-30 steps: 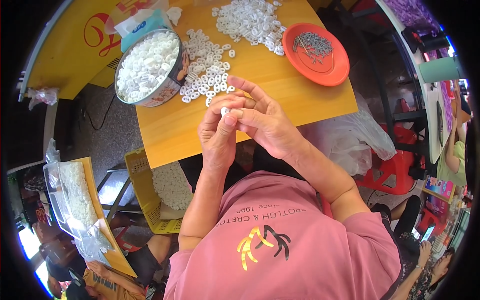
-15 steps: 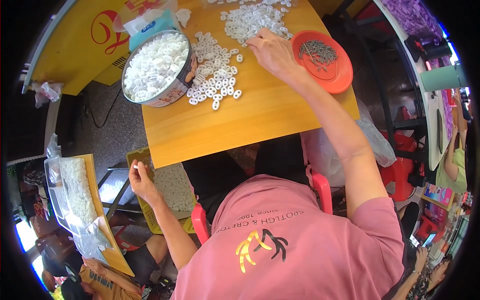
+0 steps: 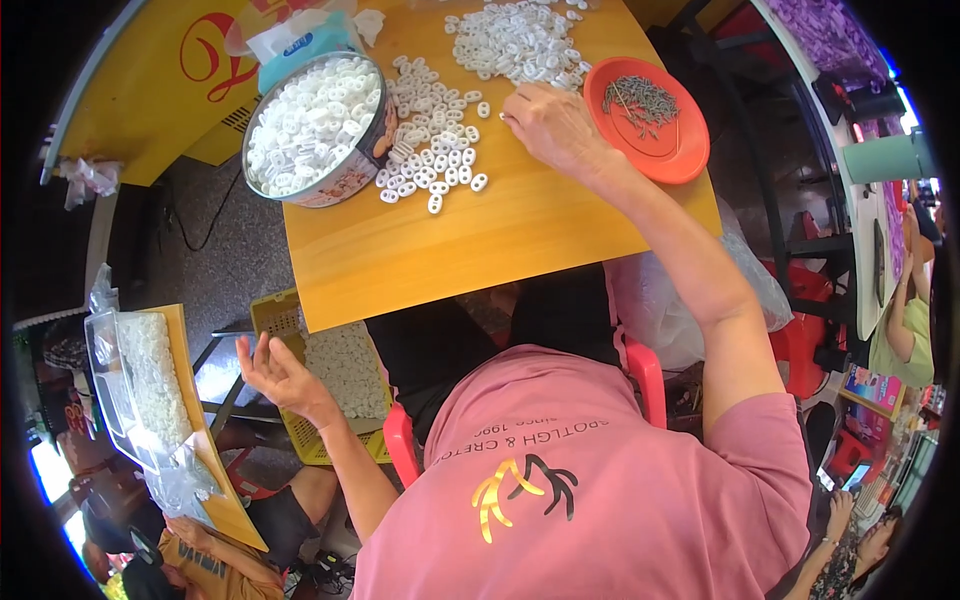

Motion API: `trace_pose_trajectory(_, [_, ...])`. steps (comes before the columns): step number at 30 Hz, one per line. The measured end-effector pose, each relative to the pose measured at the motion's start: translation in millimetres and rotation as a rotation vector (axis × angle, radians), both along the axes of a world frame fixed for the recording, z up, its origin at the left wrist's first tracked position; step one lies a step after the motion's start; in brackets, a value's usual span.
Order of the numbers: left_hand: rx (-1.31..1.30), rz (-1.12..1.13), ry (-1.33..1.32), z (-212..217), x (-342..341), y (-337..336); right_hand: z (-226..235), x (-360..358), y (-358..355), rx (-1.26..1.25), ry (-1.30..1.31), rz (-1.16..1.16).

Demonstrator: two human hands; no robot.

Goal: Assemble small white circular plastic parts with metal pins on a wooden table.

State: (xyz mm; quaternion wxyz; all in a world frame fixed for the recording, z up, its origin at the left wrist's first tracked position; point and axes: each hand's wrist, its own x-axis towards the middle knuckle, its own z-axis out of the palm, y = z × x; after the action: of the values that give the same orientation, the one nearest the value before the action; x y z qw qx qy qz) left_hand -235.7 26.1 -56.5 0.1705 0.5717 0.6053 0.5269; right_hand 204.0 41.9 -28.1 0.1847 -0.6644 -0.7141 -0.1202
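My left hand [image 3: 285,378] is open over the left side of a yellow basket [image 3: 262,318], its fingers spread and nothing seen in them. Inside that basket lies a heap of small white pieces [image 3: 345,370]. Above the wooden table [image 3: 450,260], my right hand [image 3: 558,128] is closed, with a small white oval piece [image 3: 503,116] just showing at its fingertips. Beside it, a loose spread of white two-holed oval pieces [image 3: 440,160] covers part of the tabletop. Beyond the hand sits a larger pile of similar white pieces [image 3: 515,45].
A red plate [image 3: 690,160] of small metal pins [image 3: 640,100] stands right of my right hand. At the left table edge, a round tin [image 3: 340,185] brims with white pieces, a blue tissue pack [image 3: 305,55] behind it. A co-worker [image 3: 205,555] sits at the lower left.
My left hand has opened and moved slightly left; the small white piece it pinched is no longer seen. My right hand has drawn back from the far pile with a white piece.
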Motion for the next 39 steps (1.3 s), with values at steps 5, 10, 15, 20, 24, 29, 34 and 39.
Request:
trace_pose_trajectory(5, [0.159,-0.422,-0.043,46.8,90.9,-4.5,1.2,-4.2,-12.5,0.021,0.062,0.025])
trace_pose_trajectory(10, [0.024,-0.787,-0.221,48.4,170.3,-6.5,8.4,-12.8,-34.0,-0.012,0.613,0.015])
trace_pose_trajectory(15, [0.046,-0.974,-0.182,40.2,228.3,1.9,34.5,-19.4,-68.6,-0.246,1.474,-0.013])
trace_pose_trajectory(20, [0.210,-1.024,-0.019,40.8,252.6,-0.5,40.6,-25.5,-94.5,-0.268,1.866,0.021])
trace_pose_trajectory(24, [0.256,-1.057,-0.001,40.8,256.6,-1.3,34.7,-27.0,-106.7,-0.246,1.878,0.034])
trace_pose_trajectory(29, [-0.083,-1.113,-0.219,27.5,257.6,-6.8,30.7,-34.4,-116.3,-0.149,1.686,0.032])
trace_pose_trajectory(34, [-0.446,-1.148,-0.481,35.0,264.7,-18.5,27.8,-31.8,-122.5,0.161,1.013,0.038])
trace_pose_trajectory(39, [-0.557,-1.166,-0.632,29.2,275.3,-20.0,22.9,-25.4,-123.5,0.268,0.754,0.028])
